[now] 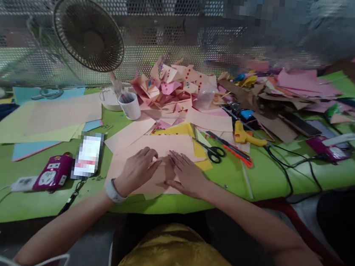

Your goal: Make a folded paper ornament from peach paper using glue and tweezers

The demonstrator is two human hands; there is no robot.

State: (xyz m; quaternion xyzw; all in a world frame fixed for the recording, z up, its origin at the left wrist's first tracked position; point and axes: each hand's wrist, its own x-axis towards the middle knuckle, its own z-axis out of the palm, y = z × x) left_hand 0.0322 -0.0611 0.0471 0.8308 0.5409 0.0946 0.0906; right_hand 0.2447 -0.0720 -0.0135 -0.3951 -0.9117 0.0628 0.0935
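Pale peach paper [118,164] lies on the green table near its front edge. My left hand [138,167] rests on the left part of this paper, with its fingers curled and the thumb reaching toward them; whether anything is between them is too small to tell. To the right, my right hand [187,174] lies flat on the paper, fingers stretched out and thumb apart. Just beyond the hands is a sheet with a yellow piece [178,129] under it. Black-handled scissors [215,153] lie right of the paper, beside an orange and black cutter [242,154].
A fan [89,33] and a white mug [130,105] stand at the back left. Folded paper pieces [173,85] are heaped behind. A phone [88,155] and purple power strip [54,172] lie left. A yellow glue gun [248,134] with black cables lies right.
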